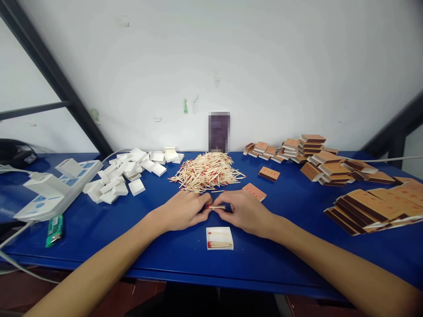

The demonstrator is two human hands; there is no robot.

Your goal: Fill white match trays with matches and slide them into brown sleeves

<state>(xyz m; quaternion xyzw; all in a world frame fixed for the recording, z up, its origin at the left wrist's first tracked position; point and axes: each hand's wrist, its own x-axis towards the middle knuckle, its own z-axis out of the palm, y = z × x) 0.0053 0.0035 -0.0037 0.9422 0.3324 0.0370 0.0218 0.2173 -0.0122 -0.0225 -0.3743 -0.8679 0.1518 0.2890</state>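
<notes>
Several red-headed matches (218, 207) lie level between my two hands, just in front of the big match pile (211, 169). The fingertips of my left hand (183, 210) are closed on their red-headed end. At the other end, the fingers of my right hand (247, 212) are closed around the sticks. Below the hands, an open white matchbox tray (226, 238) sits on the blue table, with several matches along its near side and another near its far side. An orange flat matchbox sleeve (255, 192) lies beyond my right hand, partly hidden by it.
Empty white trays (136, 187) are heaped at the left. Stacked matchboxes (330, 169) stand at the back right, with flattened sleeves (376, 207) nearer. One matchbox (269, 173) lies apart. A power strip (77, 182) and green lighter (54, 230) occupy the far left.
</notes>
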